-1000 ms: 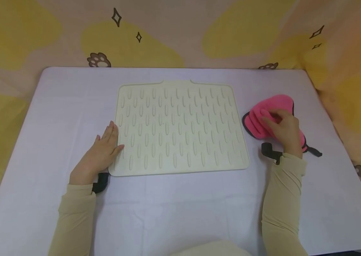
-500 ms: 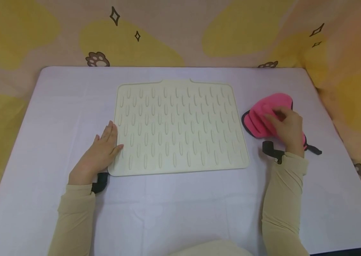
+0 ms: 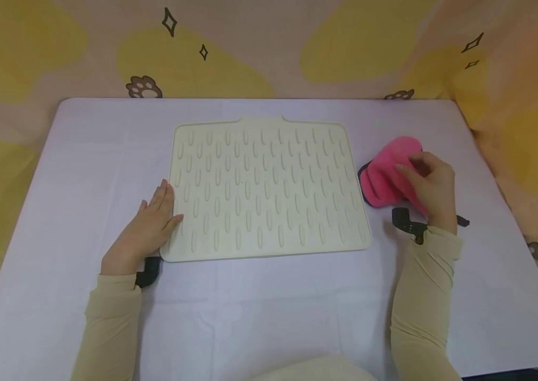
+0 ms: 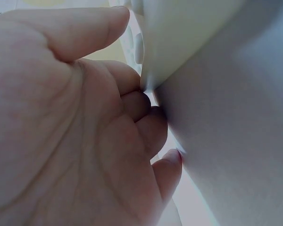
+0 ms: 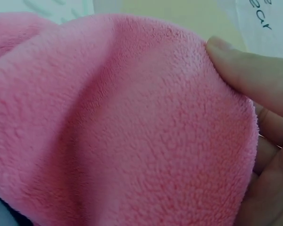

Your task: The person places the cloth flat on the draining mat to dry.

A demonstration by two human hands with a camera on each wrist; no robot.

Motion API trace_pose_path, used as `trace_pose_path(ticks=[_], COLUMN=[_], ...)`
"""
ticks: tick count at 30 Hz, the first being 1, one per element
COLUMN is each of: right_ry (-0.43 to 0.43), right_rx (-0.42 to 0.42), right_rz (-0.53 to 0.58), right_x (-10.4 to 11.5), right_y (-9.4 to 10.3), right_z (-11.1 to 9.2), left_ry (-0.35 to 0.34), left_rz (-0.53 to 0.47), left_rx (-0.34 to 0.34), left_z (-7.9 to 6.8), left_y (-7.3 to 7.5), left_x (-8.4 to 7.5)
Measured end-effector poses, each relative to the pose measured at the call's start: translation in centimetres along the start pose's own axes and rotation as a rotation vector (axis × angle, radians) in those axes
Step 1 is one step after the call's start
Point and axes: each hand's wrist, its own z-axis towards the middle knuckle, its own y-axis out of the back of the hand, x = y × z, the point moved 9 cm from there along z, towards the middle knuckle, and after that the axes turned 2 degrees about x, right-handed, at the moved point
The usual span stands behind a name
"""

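My left hand [image 3: 147, 225] lies along the left edge of a cream ridged drying mat [image 3: 269, 188], fingers extended forward and thumb reaching over the border. In the left wrist view, the fingertips of that hand [image 4: 85, 122] meet the mat's edge [image 4: 179, 37], which stands close over the white surface. On the right, my right hand [image 3: 433, 185] pinches a fluffy pink cloth [image 3: 388, 177] with dark trim. Close up in the right wrist view, the thumb presses the folded cloth [image 5: 151, 122] at its right margin, and the other fingers are partly hidden behind it.
A white-covered table [image 3: 269, 301] lies under everything. Patterned yellow and pink fabric [image 3: 231, 47] hangs behind and beside it. A black strap [image 3: 463, 221] pokes out past the right hand. Black wrist-worn pieces [image 3: 149, 272] sit near both cuffs.
The right hand has gone from touching the cloth to pinching it, shifting slightly right. The cloth's right part has lifted and folded, its loop drawn leftward. The left hand keeps its place on the mat.
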Motion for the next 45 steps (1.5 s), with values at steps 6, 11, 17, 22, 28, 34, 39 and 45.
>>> trace_pose_path(ticks=[6,11,17,22,28,34,39,45], right_ry=[0.039,0.056,0.063,0.082,0.099,0.107,0.094,0.054], right_rx=[-0.022,-0.021,0.013,0.080,0.149,0.181,0.223,0.260], right_rz=[0.110,0.257,0.433,0.620,0.722,0.736,0.701,0.667], right_x=[0.8,1.2,2.4,3.1,3.9,4.5,5.0,5.1], right_y=[0.0,-0.4,-1.2,-2.5,-3.7,-4.4,-5.3,-6.1], right_z=[0.0,0.2,0.0,-0.1,-0.2,-0.4,-0.6,-0.9], left_ry=[-0.004,-0.004,-0.001,0.002,0.009,0.006,-0.001,-0.001], left_rz=[0.006,0.005,0.014,0.005,-0.009,-0.005,-0.002,-0.003], left_rx=[-0.004,-0.002,0.000,0.000,0.003,-0.002,-0.002,-0.002], left_z=[0.0,0.0,0.0,0.0,0.0,0.1,0.0,0.0], left_y=[0.0,0.0,0.0,0.0,-0.1,-0.1,-0.1,-0.1], left_x=[0.0,0.0,0.0,0.0,0.1,0.2,0.2,0.2])
